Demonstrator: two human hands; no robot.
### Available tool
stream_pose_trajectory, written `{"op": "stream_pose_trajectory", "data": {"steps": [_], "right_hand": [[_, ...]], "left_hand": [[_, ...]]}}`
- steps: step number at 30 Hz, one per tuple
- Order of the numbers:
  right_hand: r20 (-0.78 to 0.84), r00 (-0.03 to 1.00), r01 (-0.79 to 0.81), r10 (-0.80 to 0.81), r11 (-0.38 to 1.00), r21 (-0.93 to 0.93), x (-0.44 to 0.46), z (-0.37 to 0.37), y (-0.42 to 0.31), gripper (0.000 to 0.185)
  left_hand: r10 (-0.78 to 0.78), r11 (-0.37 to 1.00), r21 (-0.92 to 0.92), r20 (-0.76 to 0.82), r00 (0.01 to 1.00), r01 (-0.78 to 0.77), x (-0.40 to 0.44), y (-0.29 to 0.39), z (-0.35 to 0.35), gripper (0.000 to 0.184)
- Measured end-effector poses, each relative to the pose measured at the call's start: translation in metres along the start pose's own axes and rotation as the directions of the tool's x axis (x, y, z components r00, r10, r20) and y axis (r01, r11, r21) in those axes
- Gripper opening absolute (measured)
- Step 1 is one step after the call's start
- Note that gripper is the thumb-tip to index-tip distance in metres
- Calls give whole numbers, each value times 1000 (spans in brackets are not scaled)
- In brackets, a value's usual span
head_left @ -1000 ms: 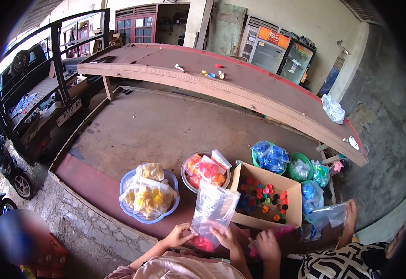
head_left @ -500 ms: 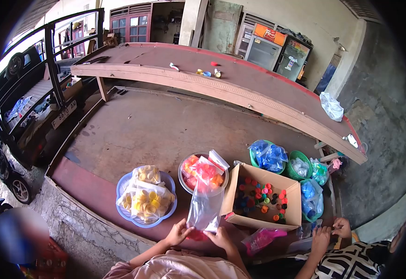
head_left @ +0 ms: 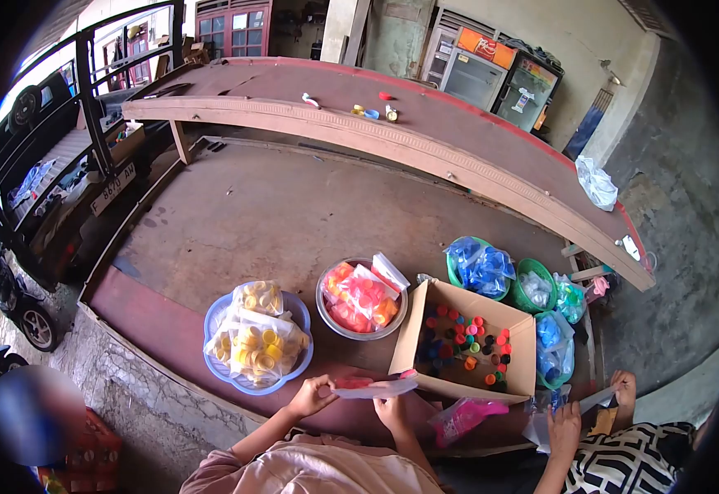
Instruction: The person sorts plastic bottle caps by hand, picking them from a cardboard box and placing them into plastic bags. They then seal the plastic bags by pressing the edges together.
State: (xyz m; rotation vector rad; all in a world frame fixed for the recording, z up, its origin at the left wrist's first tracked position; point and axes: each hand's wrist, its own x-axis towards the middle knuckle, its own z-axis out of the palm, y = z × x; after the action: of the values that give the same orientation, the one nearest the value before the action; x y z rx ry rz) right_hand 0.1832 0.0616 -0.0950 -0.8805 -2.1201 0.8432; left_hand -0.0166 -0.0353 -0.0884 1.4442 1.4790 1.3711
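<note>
Between my hands is a clear plastic bag (head_left: 369,389) with something red inside its near left part. My left hand (head_left: 313,397) pinches the bag's left end. Its right side is in my right hand (head_left: 391,412), whose fingertips are partly covered by the plastic. Just beyond them stands a metal bowl (head_left: 362,333) of bagged red and orange caps. A blue-violet basket (head_left: 304,368) with bags of yellow and cream caps sits to the left. A cardboard box (head_left: 476,387) with loose coloured caps is close to my right hand.
Green baskets (head_left: 505,303) of bagged blue and clear pieces stand beyond the box. A pink plastic bag (head_left: 468,418) lies right of my hands. At the right, a co-worker's hands (head_left: 565,426) handle clear plastic. A raised wooden shelf (head_left: 294,115) crosses behind the table.
The bag, stretched forward over the bowl before, is now drawn in and flattened between my hands. The co-worker's hands have moved apart with plastic between them. The view has shifted slightly.
</note>
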Motion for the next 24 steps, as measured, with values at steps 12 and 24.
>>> {"op": "stream_pose_trajectory", "data": {"steps": [12,24], "right_hand": [[95,993,73,-74,997,13,-6,-9,-14,15],[40,980,-199,196,974,111,-26,13,11,9]], "left_hand": [[153,981,75,263,952,-179,-4,-5,-8,25],[-412,867,339,77,908,365,-19,-40,20,27]]}}
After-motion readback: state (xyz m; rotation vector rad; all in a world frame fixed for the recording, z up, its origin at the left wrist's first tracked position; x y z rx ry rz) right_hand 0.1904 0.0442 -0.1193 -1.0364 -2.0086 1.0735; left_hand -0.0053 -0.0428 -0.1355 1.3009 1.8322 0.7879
